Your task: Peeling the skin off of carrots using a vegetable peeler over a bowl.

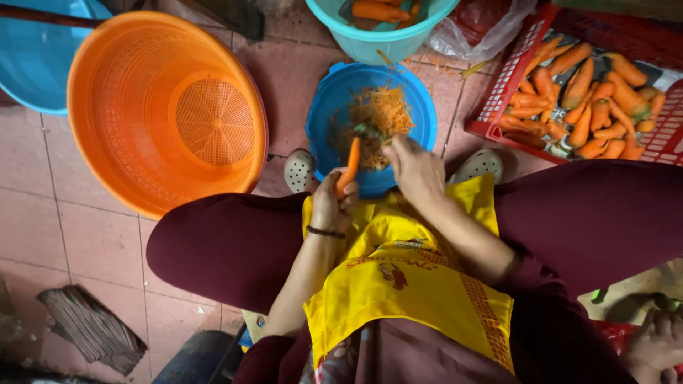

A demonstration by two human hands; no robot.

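Left hand (331, 206) closed round carrot (348, 165) base — stiff, light, likely slick once peeled. Right hand (415, 169) shut on peeler (370, 132) over blue bowl (420, 107).

Maroon clothes, yellow apron (405, 284), black wristband (325, 232)

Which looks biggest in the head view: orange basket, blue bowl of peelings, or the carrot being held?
1. Orange basket, clearly largest.
2. Blue bowl.
3. Carrot in the left hand, smallest.
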